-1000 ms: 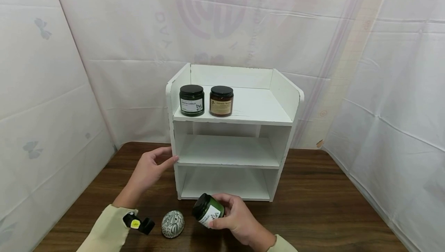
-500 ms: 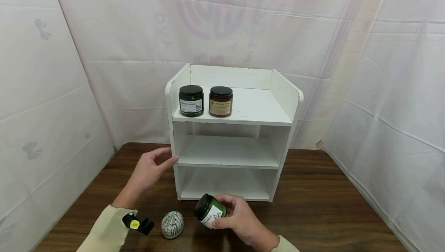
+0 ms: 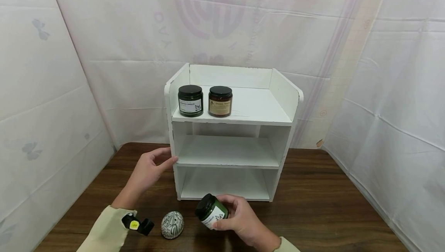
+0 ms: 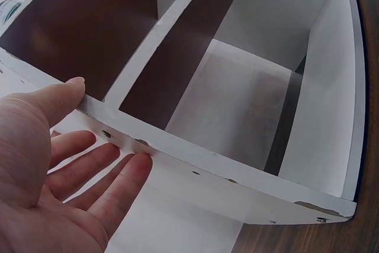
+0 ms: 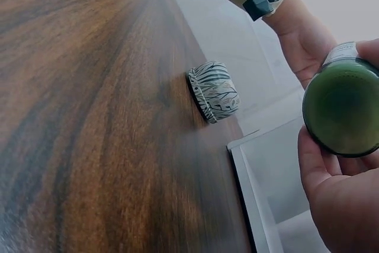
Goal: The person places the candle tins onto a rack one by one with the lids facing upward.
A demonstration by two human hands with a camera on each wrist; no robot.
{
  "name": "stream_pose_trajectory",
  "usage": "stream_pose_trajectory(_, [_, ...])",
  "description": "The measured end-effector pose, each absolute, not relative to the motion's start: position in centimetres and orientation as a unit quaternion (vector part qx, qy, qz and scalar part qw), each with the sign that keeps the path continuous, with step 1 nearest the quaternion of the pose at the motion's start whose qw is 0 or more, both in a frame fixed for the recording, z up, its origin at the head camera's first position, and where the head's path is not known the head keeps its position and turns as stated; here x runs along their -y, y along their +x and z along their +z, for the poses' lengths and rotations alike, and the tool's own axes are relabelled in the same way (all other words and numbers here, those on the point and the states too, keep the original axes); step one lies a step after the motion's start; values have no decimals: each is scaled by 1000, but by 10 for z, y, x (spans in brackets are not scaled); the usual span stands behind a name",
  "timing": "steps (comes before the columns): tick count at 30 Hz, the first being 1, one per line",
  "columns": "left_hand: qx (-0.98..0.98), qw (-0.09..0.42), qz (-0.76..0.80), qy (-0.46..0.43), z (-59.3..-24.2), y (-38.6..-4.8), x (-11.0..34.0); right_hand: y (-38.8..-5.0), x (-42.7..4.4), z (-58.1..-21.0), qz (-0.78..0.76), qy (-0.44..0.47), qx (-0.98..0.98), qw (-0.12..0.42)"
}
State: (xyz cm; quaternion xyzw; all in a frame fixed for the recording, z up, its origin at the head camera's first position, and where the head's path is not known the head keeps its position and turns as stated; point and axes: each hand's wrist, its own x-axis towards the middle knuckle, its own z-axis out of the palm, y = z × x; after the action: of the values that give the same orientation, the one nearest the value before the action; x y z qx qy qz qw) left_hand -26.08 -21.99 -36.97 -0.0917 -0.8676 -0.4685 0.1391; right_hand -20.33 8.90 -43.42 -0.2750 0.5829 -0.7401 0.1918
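Observation:
My right hand [image 3: 243, 221] grips a green glass candle jar [image 3: 221, 208] with a black lid and white label, tilted in front of the shelf's bottom edge. Its round green base [image 5: 343, 108] faces the right wrist camera. My left hand [image 3: 147, 170] holds the left side panel of a white three-tier shelf [image 3: 227, 150]. The left wrist view shows the thumb [image 4: 62, 99] on the panel's front edge and the fingers [image 4: 127, 182] along its outer face. Between my forearms, a round black-and-white patterned tin [image 3: 172, 225] sits on the table.
On the top tier, at the left, stand a dark green candle jar [image 3: 191, 101] and an amber candle jar [image 3: 220, 102], both lidded. The shelf stands on a dark wooden table [image 3: 320, 202]. White cloth [image 3: 132, 59] hangs behind and at both sides.
The right hand and its candle jar have shifted slightly to the right, with the jar turned a little. The left hand stays on the shelf's side.

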Motion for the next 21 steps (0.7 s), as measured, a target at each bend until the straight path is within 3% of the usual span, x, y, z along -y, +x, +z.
stream_pose_trajectory(21, [867, 135, -471, -95, -369, -260, 220, -206, -91, -432, -747, -270, -584, 168])
